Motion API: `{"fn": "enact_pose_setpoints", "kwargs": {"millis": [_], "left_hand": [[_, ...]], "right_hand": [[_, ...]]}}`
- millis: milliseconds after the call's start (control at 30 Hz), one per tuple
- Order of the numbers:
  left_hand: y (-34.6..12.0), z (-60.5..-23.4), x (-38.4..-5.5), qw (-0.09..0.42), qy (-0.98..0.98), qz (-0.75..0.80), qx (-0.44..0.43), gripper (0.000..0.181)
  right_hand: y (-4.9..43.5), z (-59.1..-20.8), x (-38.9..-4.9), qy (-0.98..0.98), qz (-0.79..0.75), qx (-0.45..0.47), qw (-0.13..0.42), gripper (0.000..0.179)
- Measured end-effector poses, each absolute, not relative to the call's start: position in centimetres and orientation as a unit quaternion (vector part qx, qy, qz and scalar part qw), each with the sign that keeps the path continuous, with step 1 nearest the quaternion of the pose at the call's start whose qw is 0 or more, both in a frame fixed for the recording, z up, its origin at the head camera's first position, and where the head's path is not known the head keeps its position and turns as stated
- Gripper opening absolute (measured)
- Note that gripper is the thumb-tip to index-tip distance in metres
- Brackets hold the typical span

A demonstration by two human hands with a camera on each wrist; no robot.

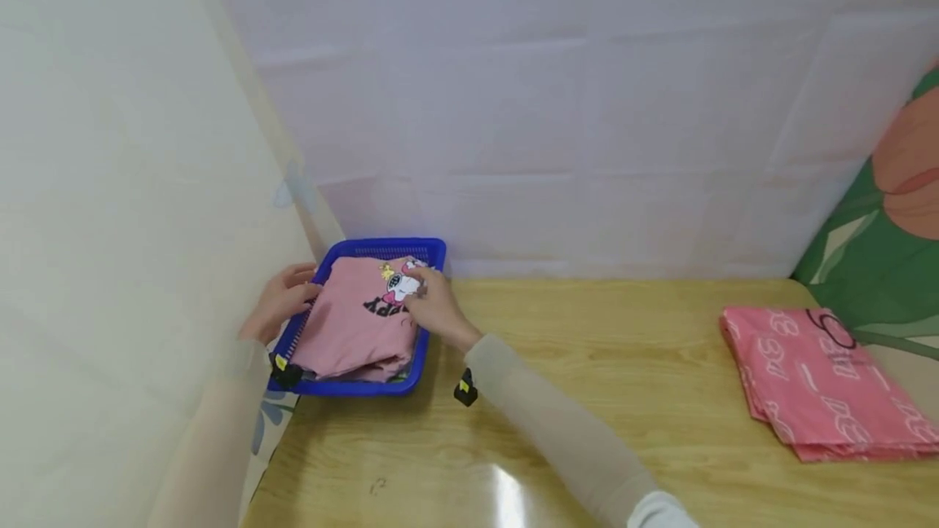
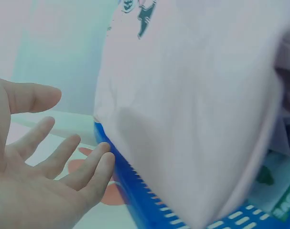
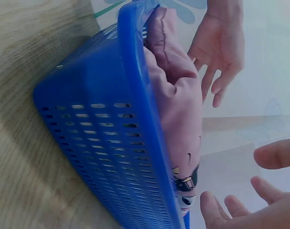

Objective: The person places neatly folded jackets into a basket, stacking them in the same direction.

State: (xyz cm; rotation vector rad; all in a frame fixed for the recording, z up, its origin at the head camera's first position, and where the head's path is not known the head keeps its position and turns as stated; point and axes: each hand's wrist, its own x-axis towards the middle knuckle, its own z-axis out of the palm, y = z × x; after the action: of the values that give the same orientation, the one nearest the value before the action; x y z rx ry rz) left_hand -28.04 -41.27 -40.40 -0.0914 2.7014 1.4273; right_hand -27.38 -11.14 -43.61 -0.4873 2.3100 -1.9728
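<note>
A blue plastic basket (image 1: 355,389) with slotted walls stands in the table's back left corner. Folded pink cloth (image 1: 352,324) with a cartoon print and dark lettering lies in it, on top of other fabric, partly visible in the left wrist view as a piece with white letters (image 2: 284,210). My left hand (image 1: 282,300) is at the basket's left rim, fingers loosely spread and holding nothing. Over the printed end of the pink cloth is my right hand (image 1: 436,306); the right wrist view shows its thumb and fingers (image 3: 269,195) apart, with no cloth between them.
On the right of the wooden table (image 1: 587,349) lies a folded brighter pink cloth (image 1: 822,389) with white outlined figures. A pale sheet (image 1: 513,104) hangs behind the table, and another pale sheet (image 1: 132,186) rises close along the left side.
</note>
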Motion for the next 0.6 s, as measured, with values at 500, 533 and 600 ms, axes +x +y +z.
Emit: {"fn": "enact_pose_setpoints", "kwargs": {"millis": [500,533,600], "left_hand": [[-38.8,-38.7,-28.0,0.001,0.924,0.381,0.025,0.064],[-38.6,-38.6,-28.0,0.001,0.924,0.38,0.03,0.064],[-38.0,-38.4,-28.0,-0.002,0.925,0.377,0.036,0.063]], "right_hand": [[-8.6,-42.9,-27.3,0.744,-0.643,-0.17,0.06,0.046],[-8.4,-42.7,-27.2,0.743,-0.644,-0.171,0.063,0.046],[-8.1,-42.3,-26.9,0.742,-0.644,-0.173,0.071,0.047]]}}
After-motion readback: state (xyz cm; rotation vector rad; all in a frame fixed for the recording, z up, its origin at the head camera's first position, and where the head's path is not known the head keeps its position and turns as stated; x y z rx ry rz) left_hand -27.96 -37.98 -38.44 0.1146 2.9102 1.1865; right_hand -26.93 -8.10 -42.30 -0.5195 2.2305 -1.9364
